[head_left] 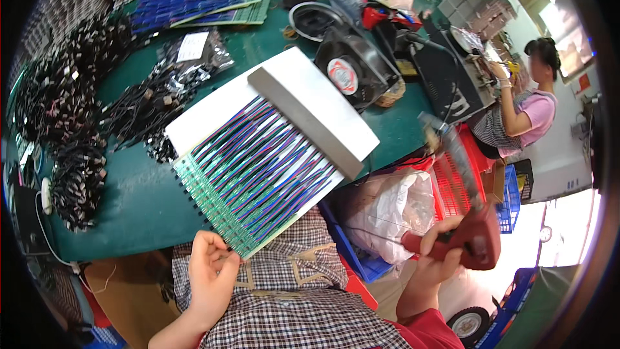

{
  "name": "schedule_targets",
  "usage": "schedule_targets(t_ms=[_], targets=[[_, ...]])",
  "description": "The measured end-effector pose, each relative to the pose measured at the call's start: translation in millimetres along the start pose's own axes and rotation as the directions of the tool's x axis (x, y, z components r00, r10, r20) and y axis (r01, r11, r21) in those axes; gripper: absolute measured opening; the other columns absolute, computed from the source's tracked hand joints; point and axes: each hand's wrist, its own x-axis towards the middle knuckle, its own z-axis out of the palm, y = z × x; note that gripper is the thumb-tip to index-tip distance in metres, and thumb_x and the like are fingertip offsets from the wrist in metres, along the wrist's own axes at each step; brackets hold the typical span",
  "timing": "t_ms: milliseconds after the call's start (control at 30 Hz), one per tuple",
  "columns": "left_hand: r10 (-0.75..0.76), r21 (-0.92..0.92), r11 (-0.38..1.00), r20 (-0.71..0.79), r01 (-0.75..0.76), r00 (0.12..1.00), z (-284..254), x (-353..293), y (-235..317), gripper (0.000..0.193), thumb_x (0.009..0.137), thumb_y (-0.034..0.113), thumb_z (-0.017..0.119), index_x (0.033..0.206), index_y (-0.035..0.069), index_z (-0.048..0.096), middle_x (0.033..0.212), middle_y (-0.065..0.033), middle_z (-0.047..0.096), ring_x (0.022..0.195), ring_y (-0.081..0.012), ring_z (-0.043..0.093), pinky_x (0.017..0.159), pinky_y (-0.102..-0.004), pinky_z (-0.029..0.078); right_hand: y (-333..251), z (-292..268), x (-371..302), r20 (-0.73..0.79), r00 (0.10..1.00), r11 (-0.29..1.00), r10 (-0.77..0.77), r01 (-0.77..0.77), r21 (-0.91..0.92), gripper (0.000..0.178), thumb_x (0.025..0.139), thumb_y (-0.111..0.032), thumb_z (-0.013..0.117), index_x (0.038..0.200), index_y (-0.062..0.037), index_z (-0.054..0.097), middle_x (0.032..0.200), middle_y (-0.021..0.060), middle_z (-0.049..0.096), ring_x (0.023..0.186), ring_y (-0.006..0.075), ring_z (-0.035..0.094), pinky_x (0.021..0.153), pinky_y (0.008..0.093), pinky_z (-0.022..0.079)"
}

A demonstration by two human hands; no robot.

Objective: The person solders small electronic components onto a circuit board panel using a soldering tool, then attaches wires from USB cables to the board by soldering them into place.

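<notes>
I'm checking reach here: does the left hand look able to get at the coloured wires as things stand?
Probably yes: the left hand is at the near corner of the green circuit board, and the coloured wires lie exposed just beyond. The grey bar lies only along their far end.

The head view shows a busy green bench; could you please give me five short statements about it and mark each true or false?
1. The right hand holds a red tool. True.
2. A long grey bar lies across the coloured wires. True.
3. The black cables are heaped on the right side of the bench. False: they are heaped on its left side.
4. The black fan bears a red and white label. True.
5. The left hand rests on that fan. False: its fingertips are at the near corner of the green circuit panel.
</notes>
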Motion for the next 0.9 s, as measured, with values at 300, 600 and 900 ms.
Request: schedule_targets(t_ms=[300,600,900], targets=[[0.645,0.414,0.454,0.457,-0.788,0.612,-5.7,-0.7,81.7,0.018,0.067,-0.001,0.062,0.083,0.005,0.058,0.077,-0.0087,0.057,0.068,-0.0229,0.056,0.062,-0.0313,0.048,64.6,37.8,113.5,-0.035,0.997,0.954,0.071,-0.078,-0.290,0.034,0.086,-0.004,0.057,0.119,-0.0006,0.050,0.099,0.0094,0.064,0.055,0.0064,0.051,0.047,0.0189,0.040],[0.792,-0.040,0.270,0.577,-0.962,0.198,11.7,-37.1,145.8,0.015,0.070,0.018,0.057,0.072,0.004,0.054,0.058,-0.0016,0.046,0.055,-0.0141,0.050,0.043,-0.0250,0.038,-55.2,-2.6,131.7,0.091,0.991,0.885,-0.102,0.132,-0.447,0.031,0.088,-0.016,0.056,0.113,0.0018,0.056,0.075,0.0034,0.058,0.053,0.0037,0.040,0.044,0.0186,0.029],[0.547,0.369,0.243,0.712,-0.897,0.441,-26.8,-35.9,133.6,0.021,0.071,0.018,0.054,0.078,-0.001,0.056,0.062,-0.0049,0.052,0.055,-0.0157,0.051,0.046,-0.0242,0.038,-24.2,44.9,66.2,0.336,0.942,0.952,0.005,0.099,-0.289,0.045,0.084,-0.031,0.060,0.106,0.0067,0.048,0.098,0.0145,0.058,0.054,0.0097,0.048,0.047,0.0214,0.035]])
